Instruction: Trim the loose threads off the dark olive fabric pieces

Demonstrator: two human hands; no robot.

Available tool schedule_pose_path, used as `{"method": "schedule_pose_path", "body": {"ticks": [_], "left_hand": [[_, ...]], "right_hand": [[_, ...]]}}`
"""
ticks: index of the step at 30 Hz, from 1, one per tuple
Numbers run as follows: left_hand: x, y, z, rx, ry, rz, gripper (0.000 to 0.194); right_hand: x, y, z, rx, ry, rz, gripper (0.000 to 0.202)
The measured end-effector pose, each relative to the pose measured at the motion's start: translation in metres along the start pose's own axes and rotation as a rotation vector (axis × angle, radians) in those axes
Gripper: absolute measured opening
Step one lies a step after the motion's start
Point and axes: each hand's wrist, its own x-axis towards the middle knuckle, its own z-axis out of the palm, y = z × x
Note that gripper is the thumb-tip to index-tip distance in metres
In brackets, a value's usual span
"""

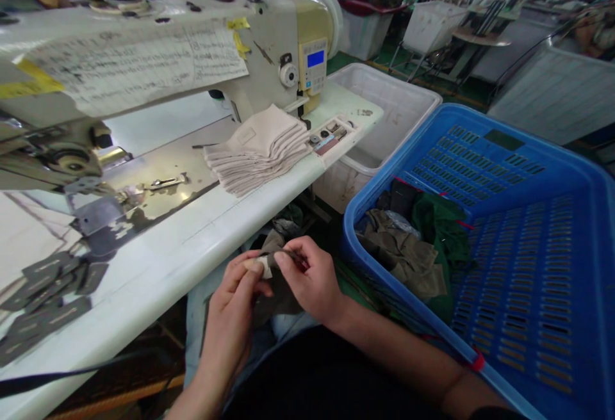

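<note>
Both hands are close together over my lap, just off the table's front edge. My left hand (240, 289) is closed, pinching a small white tag (264, 267) at the edge of a dark olive-brown cloth piece (278, 298). My right hand (310, 276) is closed on the same cloth, beside the tag. Something small and reddish shows within the right fingers; I cannot make out what it is. The rest of the cloth hangs below the hands, partly hidden by them.
A sewing machine (269, 42) stands on the white table (202, 247). On it lie a stack of beige fabric pieces (262, 145) and several dark grey patches (43, 305). Right of me is a blue basket (504, 266) holding green and brown cloth; a white bin (403, 96) stands behind.
</note>
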Motion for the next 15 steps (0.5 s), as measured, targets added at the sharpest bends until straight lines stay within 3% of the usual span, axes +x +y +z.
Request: {"method": "schedule_pose_path", "body": {"ticks": [2, 7, 9, 11, 15], "left_hand": [[0.003, 0.0, -0.002, -0.027, -0.047, -0.027, 0.038], [0.015, 0.004, -0.016, 0.08, -0.212, 0.03, 0.036], [0.016, 0.006, -0.019, 0.118, -0.267, 0.058, 0.036], [0.014, 0.007, -0.019, 0.145, -0.219, 0.118, 0.032], [0.006, 0.004, -0.02, 0.277, 0.106, 0.346, 0.022]], "right_hand": [[0.002, 0.001, -0.003, 0.041, -0.033, 0.048, 0.019], [0.0, 0.008, -0.008, 0.003, -0.188, -0.126, 0.017], [-0.001, 0.013, -0.006, 0.001, -0.209, -0.13, 0.017], [0.0, 0.017, -0.002, 0.062, -0.172, 0.002, 0.018], [0.008, 0.018, -0.001, 0.172, -0.051, 0.312, 0.029]]}}
